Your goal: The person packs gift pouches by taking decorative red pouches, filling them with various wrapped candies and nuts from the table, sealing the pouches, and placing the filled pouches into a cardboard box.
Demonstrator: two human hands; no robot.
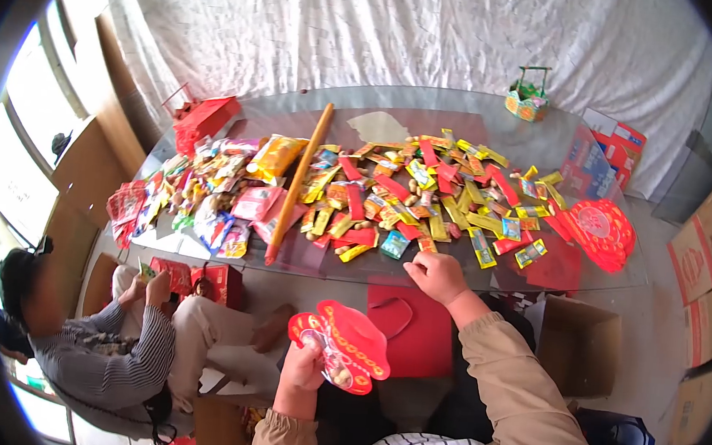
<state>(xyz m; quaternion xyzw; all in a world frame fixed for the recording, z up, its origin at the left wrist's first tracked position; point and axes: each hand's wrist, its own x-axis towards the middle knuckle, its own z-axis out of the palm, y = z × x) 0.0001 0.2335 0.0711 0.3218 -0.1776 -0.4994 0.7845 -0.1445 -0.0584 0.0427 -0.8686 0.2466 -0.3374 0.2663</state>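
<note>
My left hand grips a red paper candy pouch with gold print, held above my lap. Its lower part looks clear, and pale pieces show inside. My right hand is at the near edge of the glass table, fingers curled closed; whatever they may hold is hidden. Just beyond it lies a wide spread of wrapped snacks in yellow, red and blue packets. A blue packet is to the left of that hand, near the edge.
An orange stick divides two snack piles on the table. Stacked red pouches lie at the right, a green basket behind. A seated person handles a packet at left. An open carton stands below.
</note>
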